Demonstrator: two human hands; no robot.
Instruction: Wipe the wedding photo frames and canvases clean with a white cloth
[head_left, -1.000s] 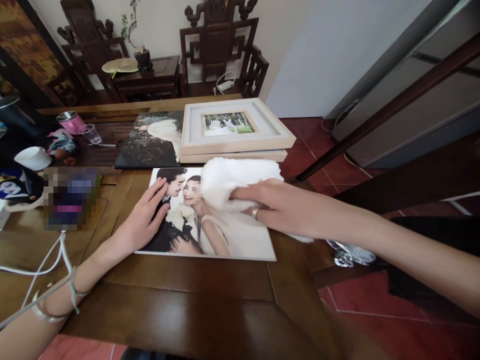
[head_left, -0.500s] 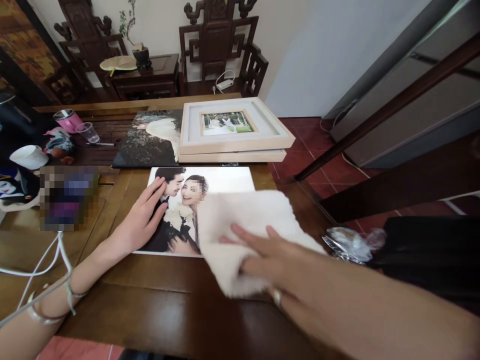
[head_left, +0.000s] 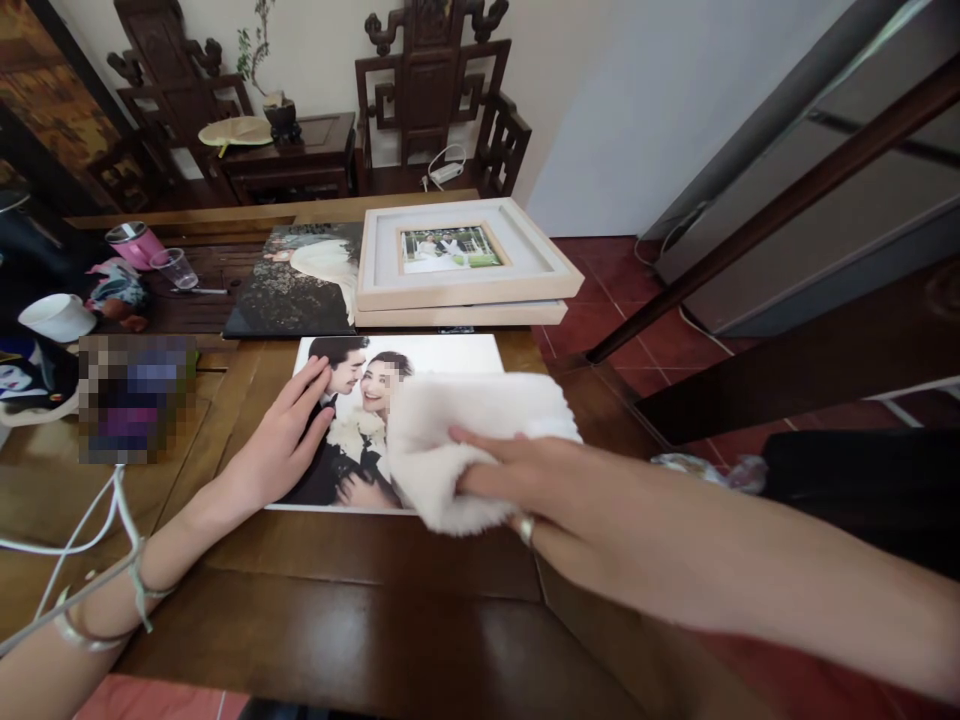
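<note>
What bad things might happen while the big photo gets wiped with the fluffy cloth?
1. The large unframed wedding photo print lies near the wooden table's front edge; only the left hand pins it, so a hard wipe may slide it.
2. The right hand wears a ring that might scratch the print.
3. The fluffy white cloth overhangs the table's right side and could slip off.

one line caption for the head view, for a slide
Left hand steadies a photo print on the wooden table; right hand presses a white cloth on it.
</note>
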